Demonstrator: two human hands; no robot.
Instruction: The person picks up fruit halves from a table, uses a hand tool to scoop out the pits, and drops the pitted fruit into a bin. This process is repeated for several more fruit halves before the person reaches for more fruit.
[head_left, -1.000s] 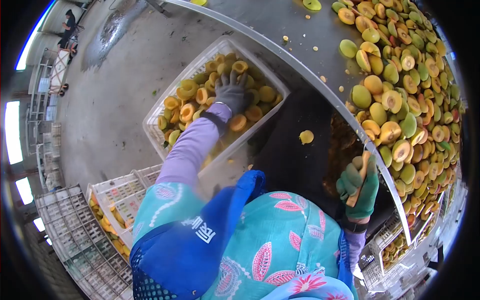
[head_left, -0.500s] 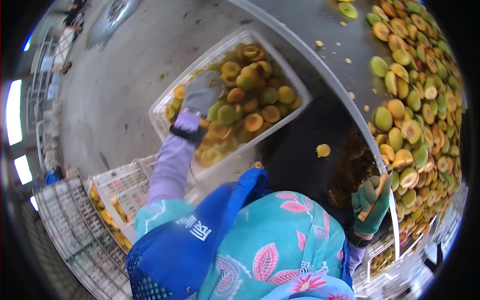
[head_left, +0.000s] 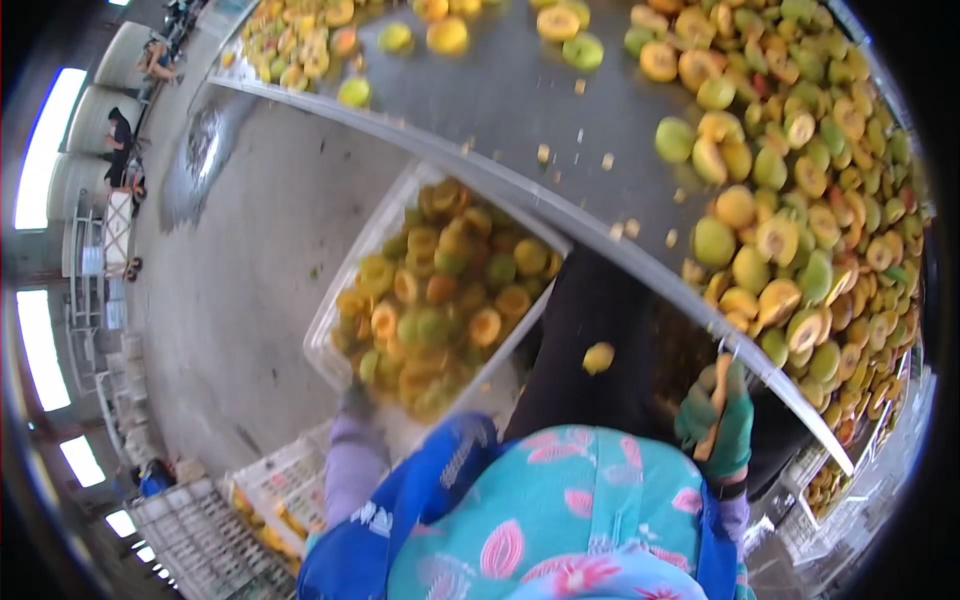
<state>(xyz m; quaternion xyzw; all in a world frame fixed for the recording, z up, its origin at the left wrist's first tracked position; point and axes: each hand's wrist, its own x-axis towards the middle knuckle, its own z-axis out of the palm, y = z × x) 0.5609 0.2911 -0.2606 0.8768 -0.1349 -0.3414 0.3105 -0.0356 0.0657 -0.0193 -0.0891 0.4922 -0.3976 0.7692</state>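
Note:
My left hand (head_left: 356,402), in a grey glove, is at the near-left corner of a white plastic crate (head_left: 322,345). It is blurred, and I cannot make out its fingers. The crate is heaped with apricot halves (head_left: 440,290), green-skinned and orange inside. My right hand (head_left: 715,425), in a green glove, is closed round a wooden-handled tool (head_left: 718,400) beside the table's edge. Most of the tool's working end is hidden. One apricot piece (head_left: 598,358) lies on the dark cloth over my lap.
A metal-topped table (head_left: 480,100) with a raised rim carries a large pile of halved apricots (head_left: 800,200) on the right. Small pits and scraps dot its surface. White slatted crates (head_left: 200,530) stand at lower left. Far off, a person (head_left: 120,140) is near the wall.
My left hand has come back from over the fruit to the crate's near corner. The view has turned, showing more of the table. My right hand still holds the tool.

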